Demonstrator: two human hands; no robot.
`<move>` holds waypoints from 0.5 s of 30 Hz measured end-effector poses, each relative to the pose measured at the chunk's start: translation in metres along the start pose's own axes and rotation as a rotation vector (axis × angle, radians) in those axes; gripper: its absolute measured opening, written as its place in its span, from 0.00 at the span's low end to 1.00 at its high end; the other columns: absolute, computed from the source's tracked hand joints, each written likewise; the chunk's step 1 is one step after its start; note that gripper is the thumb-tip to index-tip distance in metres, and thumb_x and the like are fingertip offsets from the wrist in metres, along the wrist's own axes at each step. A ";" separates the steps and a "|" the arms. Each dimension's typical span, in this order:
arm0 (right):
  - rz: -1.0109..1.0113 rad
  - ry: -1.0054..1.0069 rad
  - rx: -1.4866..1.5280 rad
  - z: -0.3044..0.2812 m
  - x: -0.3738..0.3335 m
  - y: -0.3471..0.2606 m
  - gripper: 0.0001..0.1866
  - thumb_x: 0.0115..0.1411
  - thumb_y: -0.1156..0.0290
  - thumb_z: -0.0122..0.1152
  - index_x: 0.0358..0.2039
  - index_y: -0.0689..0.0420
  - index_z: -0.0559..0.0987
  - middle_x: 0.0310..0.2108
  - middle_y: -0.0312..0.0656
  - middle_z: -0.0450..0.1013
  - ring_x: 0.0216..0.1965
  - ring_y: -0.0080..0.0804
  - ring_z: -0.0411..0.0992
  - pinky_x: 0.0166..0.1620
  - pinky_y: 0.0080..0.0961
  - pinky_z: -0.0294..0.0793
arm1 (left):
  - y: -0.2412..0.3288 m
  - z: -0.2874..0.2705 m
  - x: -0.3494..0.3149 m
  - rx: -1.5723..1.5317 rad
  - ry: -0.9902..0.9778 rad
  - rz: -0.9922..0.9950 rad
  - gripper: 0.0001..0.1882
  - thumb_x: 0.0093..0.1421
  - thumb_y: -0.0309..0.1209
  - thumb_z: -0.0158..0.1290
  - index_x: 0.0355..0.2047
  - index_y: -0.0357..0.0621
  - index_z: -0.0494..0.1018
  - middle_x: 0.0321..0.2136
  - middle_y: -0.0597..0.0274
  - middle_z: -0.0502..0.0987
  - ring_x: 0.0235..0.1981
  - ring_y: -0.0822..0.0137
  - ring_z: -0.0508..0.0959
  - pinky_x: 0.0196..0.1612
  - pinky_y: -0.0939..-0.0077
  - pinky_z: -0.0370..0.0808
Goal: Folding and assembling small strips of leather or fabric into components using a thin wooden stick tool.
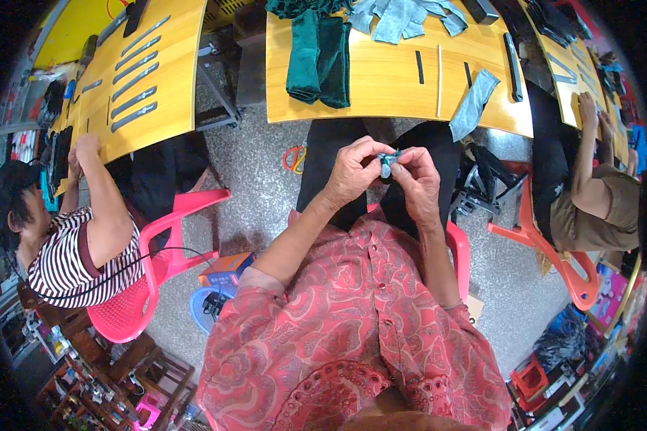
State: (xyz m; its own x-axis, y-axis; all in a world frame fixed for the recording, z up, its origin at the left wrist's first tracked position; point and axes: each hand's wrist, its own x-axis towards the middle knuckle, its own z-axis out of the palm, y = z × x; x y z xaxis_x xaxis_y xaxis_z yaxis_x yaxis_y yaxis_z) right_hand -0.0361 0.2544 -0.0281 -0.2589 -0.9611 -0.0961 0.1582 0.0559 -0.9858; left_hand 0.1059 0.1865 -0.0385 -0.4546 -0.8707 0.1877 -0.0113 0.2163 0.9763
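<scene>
While both hands pinch one small teal fabric piece [389, 159], left hand [352, 174], right hand [418, 183]

Bright, even light in a round, bendy picture.

We see soft daylight everywhere, with no strong glare. The yellow table [381, 79] shines a little along its near edge, and only faint shadows lie on the grey floor [259, 187] under the pink chair [165, 251]. We see the table's straight edges bend like a bow. Black corners ring the picture. The middle is sharp, and we can see the hands clearly, but things near the rim look squashed, small and a bit blurry, with dark patches low down at both sides.
</scene>
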 end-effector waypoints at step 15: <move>0.048 0.155 -0.159 0.019 -0.007 0.008 0.08 0.60 0.72 0.58 0.37 0.60 0.71 0.31 0.35 0.70 0.32 0.18 0.68 0.36 0.17 0.71 | -0.007 0.015 -0.005 0.167 0.277 -0.058 0.07 0.48 0.20 0.53 0.30 0.37 0.71 0.25 0.57 0.71 0.22 0.62 0.74 0.26 0.71 0.70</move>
State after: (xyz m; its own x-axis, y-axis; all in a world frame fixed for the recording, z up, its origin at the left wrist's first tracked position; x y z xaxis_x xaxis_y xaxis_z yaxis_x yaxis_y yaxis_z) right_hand -0.0154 0.2562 -0.0326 -0.4003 -0.9038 -0.1512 0.0244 0.1545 -0.9877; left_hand 0.0949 0.1961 -0.0479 -0.1895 -0.9659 0.1766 -0.1864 0.2120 0.9593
